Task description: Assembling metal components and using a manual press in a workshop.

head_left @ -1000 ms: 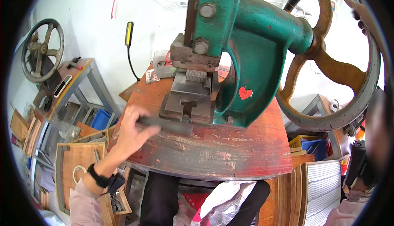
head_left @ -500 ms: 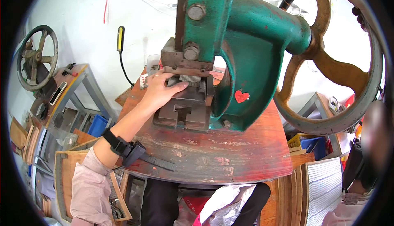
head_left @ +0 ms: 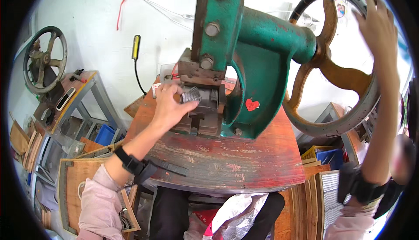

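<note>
My left hand pinches a small grey ridged metal piece between thumb and fingers. The piece sits tilted just above the steel die block, below the ram of a green hand press. My right hand is raised at the upper right rim of the press's large handwheel. Its fingers are stretched and the thumb stands apart; whether the palm presses on the rim is not clear. A dark strapped device is on my left wrist.
The press stands on a worn reddish wooden table. A yellow-black lamp on a bent stem rises behind it. To the left is a bench with another handwheel; wooden trays lie below. More boards stand at the right.
The ridged piece, flat under the ram before, is now tilted and drawn forward in my left hand. My right hand and forearm have come further into view at the wheel. The view has shifted slightly.
</note>
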A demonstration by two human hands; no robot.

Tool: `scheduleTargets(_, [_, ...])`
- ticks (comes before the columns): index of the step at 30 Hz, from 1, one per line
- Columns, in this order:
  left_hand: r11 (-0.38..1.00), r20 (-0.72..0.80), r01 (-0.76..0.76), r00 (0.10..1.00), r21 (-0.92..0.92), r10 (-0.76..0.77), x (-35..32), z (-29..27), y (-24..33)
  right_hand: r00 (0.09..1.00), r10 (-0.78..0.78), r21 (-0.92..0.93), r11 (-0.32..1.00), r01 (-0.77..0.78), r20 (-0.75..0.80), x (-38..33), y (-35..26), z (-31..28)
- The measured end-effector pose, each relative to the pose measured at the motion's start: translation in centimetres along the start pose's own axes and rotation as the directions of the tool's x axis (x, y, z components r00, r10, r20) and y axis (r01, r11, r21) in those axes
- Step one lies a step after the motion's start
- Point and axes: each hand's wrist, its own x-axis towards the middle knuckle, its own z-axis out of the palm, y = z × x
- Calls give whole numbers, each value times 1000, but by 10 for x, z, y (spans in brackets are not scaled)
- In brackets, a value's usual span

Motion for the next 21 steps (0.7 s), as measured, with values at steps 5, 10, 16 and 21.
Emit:
scheduleTargets(5, [982,-160,-51,987,-182,22,-84,-65,0,863,-20,843,226,-488,505,-157,-164,-156])
scheduleTargets(10, [967,-118,-222,971,-126,208,-155,-87,36,121,-743,-610,-621,-493,659,-238,-250,-288])
scheduleTargets(16, [933,-99,-355,932,-60,348,-196,-87,37,130,-675,-656,-737,-166,726,-233,-266,-322])
scheduleTargets(21, [898,-84,-425,905,-117,417,-201,-68,45,-15,-568,-553,-794,-251,823,-236,-246,-310])
